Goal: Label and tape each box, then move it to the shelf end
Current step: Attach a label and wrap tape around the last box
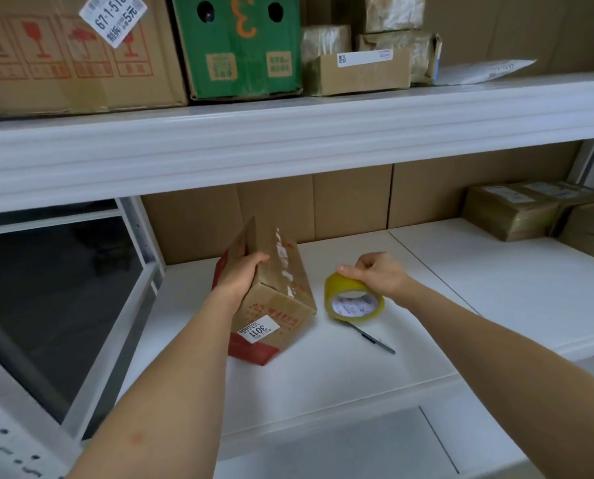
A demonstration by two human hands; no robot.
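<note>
box (271,299) tilted on shelf (323,368), gripped by left hand (240,274); right hand (375,271) grasps tape roll (354,299)

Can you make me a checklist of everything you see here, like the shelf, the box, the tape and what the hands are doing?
Surface: white shelf board, lower level.
Job's things: cardboard box tilted on an edge, white label reading 3011; yellow tape roll beside it.
Clutter: a pen lies near the roll.
Hands: left hand grips the box; right hand holds the roll.
Cables: nothing seen.
Surroundings: taped parcels at the right end; green box on the shelf above.
</note>
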